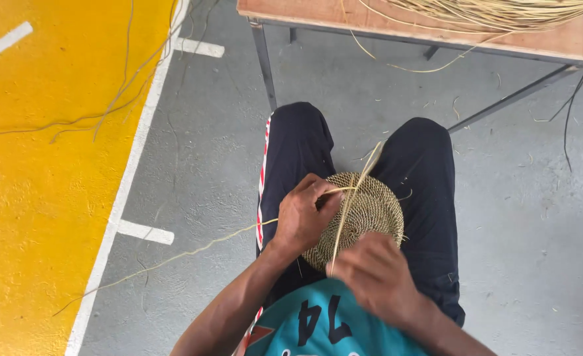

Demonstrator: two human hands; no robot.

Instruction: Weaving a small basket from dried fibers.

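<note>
Bright, even daylight; slight motion blur.

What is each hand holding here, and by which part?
Left hand grips the round woven disc at its left edge; right hand pinches pale straw strands near their lower end.

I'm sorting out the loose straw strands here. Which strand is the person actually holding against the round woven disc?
The pale strand crossing the round woven straw disc, pinched by the right hand. The other strands lie loose on the yellow floor and wooden table.

Left hand (303, 217), right hand (374, 277), round woven disc (369, 211), loose strands (352, 198), lap
</note>
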